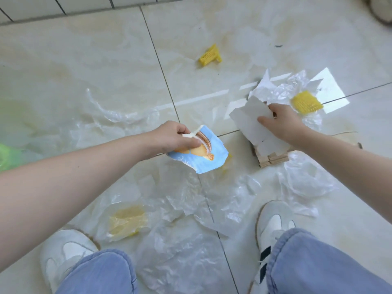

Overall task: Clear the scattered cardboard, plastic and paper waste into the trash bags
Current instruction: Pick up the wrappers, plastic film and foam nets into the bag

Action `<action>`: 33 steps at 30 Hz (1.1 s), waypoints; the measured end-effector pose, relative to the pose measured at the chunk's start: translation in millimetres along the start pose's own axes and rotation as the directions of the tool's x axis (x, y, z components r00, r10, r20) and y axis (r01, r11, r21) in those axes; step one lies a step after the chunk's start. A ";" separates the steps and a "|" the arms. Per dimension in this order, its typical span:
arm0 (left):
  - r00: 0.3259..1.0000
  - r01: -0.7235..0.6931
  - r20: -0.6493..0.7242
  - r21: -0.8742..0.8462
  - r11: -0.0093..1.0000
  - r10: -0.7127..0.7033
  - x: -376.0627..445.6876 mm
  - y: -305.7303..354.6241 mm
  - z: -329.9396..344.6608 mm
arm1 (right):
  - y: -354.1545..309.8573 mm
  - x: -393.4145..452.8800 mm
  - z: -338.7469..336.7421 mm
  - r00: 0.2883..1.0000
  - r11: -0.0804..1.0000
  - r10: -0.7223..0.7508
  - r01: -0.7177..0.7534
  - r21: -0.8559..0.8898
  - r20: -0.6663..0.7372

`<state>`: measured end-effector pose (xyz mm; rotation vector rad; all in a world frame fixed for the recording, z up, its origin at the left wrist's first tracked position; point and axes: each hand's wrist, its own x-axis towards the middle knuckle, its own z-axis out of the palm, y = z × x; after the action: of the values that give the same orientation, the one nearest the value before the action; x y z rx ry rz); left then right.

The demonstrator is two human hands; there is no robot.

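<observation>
My left hand pinches a torn blue paper piece printed with shells, held just above the tiled floor at centre. My right hand grips a stack of torn white cardboard pieces over a brown corrugated cardboard stack. Clear plastic film lies crumpled between my feet, and another sheet spreads at the left. Yellow foam netting lies in three spots: far centre, right under plastic, and near my left shoe under film.
A green plastic bag shows at the left edge. My two white shoes stand at the bottom. A white-tiled wall base runs along the top. More white paper scraps and plastic lie behind my right hand.
</observation>
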<state>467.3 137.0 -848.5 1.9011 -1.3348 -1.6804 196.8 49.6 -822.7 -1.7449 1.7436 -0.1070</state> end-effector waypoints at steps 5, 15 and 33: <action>0.999 -0.041 0.011 0.059 0.997 0.041 24.2 37.7 38.2 | 46.1 2.2 -26.8 0.978 0.961 0.206 -0.196 0.196 -0.031; 0.988 0.045 -0.128 -0.298 0.953 -0.087 93.5 98.3 91.1 | 83.8 -8.2 -9.2 0.939 0.940 0.284 -0.313 0.134 0.195; 0.983 0.177 0.041 -0.458 0.871 -0.178 111.8 115.5 123.2 | 101.6 2.6 -6.8 0.954 0.945 0.299 -0.301 0.125 0.032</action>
<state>295.0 33.3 -872.6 1.7721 -0.6807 -1.8725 106.1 55.4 -868.7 -1.3680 1.9270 -0.0735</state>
